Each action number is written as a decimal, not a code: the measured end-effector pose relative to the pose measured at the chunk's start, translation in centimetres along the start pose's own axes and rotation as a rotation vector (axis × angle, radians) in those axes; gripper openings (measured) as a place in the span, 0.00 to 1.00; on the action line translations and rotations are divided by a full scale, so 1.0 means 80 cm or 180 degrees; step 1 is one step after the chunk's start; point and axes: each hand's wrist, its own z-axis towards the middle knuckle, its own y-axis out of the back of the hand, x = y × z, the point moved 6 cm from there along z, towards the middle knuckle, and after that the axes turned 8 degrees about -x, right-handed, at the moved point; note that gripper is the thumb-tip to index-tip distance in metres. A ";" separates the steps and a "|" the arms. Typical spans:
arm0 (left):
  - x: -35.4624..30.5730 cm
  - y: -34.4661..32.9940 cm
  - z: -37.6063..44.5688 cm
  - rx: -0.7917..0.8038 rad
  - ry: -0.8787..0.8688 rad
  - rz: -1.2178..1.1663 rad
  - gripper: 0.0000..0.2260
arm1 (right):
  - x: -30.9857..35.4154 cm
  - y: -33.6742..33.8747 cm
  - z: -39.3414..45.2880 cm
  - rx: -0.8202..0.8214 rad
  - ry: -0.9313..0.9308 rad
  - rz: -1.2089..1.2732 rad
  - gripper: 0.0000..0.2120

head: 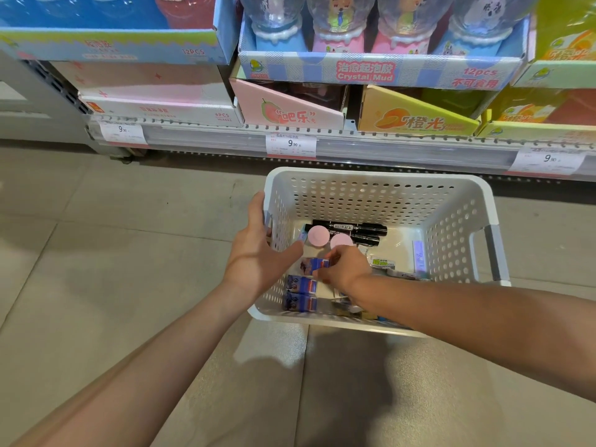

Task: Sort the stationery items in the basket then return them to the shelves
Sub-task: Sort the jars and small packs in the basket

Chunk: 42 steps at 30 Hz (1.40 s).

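Sorting barely begun: my left hand [258, 253] grips the basket [458, 188] at its left rim while my right hand [345, 266] pinches a blue box [314, 265] inside, markers [354, 228] and the rest unshelved.

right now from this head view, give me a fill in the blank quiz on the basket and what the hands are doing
1. The left hand holds the left wall of the white ____, which stands on the floor.
2. The right hand reaches inside and pinches a small blue ____.
3. Two black markers lie against the basket's ____ wall.
4. Beside the markers sit two round lids coloured ____.

Missing words: basket; box; far; pink
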 end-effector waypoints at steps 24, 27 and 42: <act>0.004 -0.001 0.000 -0.0012 -0.0055 -0.0009 0.39 | -0.002 -0.036 0.019 0.0179 0.0128 -0.0655 0.16; 0.005 -0.001 0.001 -0.0014 -0.0049 -0.0019 0.40 | -0.009 -0.049 0.031 0.0275 0.0135 -0.0735 0.17; 0.004 -0.001 0.001 -0.0016 -0.0075 -0.0028 0.39 | -0.021 -0.058 0.038 0.0616 0.0162 -0.0769 0.22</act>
